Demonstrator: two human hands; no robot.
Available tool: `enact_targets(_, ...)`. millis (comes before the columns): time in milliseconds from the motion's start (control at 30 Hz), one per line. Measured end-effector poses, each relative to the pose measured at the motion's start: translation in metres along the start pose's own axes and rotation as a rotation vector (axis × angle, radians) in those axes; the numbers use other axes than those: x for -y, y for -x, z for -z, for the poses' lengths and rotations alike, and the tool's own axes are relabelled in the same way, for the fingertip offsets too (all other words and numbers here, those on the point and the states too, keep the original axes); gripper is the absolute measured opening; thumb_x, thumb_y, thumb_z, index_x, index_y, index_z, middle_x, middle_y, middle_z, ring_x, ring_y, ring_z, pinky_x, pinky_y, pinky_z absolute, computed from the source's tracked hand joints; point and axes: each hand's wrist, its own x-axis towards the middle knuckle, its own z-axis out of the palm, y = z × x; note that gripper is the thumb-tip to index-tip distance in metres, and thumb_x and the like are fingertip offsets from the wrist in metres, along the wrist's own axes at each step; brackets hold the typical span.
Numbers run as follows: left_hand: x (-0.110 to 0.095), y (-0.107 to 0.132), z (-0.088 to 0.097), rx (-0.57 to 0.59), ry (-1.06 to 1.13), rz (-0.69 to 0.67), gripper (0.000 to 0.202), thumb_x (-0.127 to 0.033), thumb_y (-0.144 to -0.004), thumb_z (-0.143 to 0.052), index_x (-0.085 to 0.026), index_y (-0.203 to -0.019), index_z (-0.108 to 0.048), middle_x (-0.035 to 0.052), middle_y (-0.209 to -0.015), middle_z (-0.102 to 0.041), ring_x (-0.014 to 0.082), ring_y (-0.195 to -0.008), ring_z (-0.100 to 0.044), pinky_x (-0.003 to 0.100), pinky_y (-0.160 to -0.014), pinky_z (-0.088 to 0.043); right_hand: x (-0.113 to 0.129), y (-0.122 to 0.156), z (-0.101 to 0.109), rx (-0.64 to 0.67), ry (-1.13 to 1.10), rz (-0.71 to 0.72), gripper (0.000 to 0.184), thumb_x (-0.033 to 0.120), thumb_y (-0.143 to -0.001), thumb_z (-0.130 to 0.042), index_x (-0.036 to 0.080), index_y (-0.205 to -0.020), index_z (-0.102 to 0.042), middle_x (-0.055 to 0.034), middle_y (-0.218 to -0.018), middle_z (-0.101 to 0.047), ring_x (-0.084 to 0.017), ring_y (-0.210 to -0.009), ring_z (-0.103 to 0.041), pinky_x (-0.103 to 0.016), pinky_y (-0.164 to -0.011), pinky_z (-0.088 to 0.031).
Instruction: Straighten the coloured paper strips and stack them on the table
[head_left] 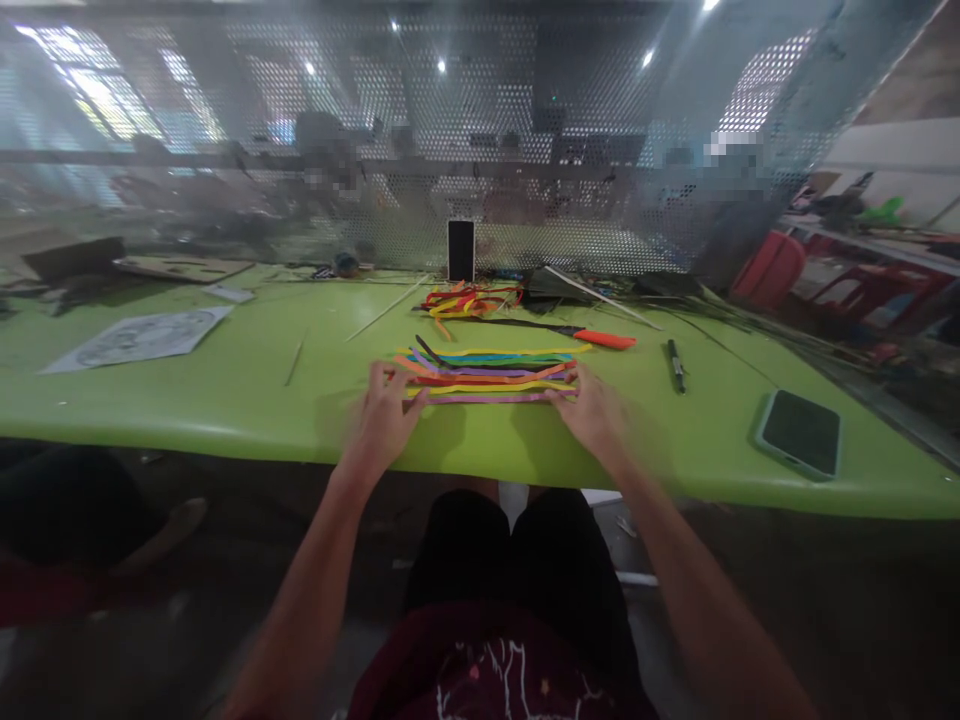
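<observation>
Several long, thin coloured strips (495, 372) lie side by side across the green table, in yellow, green, blue, purple, orange, red and black. At their left ends is my left hand (384, 412), its thumb by the lowest purple strip and its fingers curled at the higher ends. My right hand (596, 408) grips the right ends between thumb and fingers. Both hands rest low on the table surface. Some strip ends are hidden under the fingers. A dark strip (429, 352) sticks up at an angle near the left ends.
Behind the strips lie a tangled heap of coloured strips (469, 298) and an orange-handled knife (604, 340). To the right are a pen (676, 366) and a phone (801, 432). A printed sheet (142, 338) lies left. A dark upright device (461, 250) stands before the perforated screen (375, 210).
</observation>
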Motion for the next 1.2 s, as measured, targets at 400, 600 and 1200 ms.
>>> enact_targets(400,-0.006,0.015,0.006,-0.067,0.227,-0.301,0.015,-0.017,-0.098,-0.050,-0.017,-0.098,-0.065,0.0076,-0.095,-0.062,0.0225,-0.099,-0.058,0.038,-0.092,-0.049,-0.012,0.009,0.001,-0.187,-0.134,0.078,0.027,0.039,-0.089,-0.063,0.016,-0.103,-0.068,-0.0089,-0.088,-0.067,-0.018,-0.060,-0.053,-0.030,-0.057,-0.036)
enact_targets(600,-0.013,0.015,0.008,-0.006,0.241,-0.337,0.020,-0.015,-0.098,-0.050,-0.017,-0.107,-0.068,0.0087,-0.102,-0.065,0.0241,-0.105,-0.055,0.041,-0.096,-0.048,-0.020,0.016,-0.002,-0.296,-0.218,0.322,0.028,0.022,-0.091,-0.053,0.016,-0.110,-0.072,-0.0085,-0.095,-0.068,-0.017,-0.066,-0.056,-0.031,-0.067,-0.043)
enact_targets(1200,0.013,0.011,0.006,0.154,0.414,-0.113,0.020,-0.028,-0.096,-0.054,-0.019,-0.106,-0.069,0.0083,-0.102,-0.070,0.0210,-0.091,-0.062,0.036,-0.084,-0.052,-0.039,0.003,-0.004,-0.002,-0.279,0.292,0.018,0.028,-0.090,-0.057,0.018,-0.082,-0.069,-0.0046,-0.082,-0.066,-0.017,-0.069,-0.057,-0.029,-0.063,-0.038)
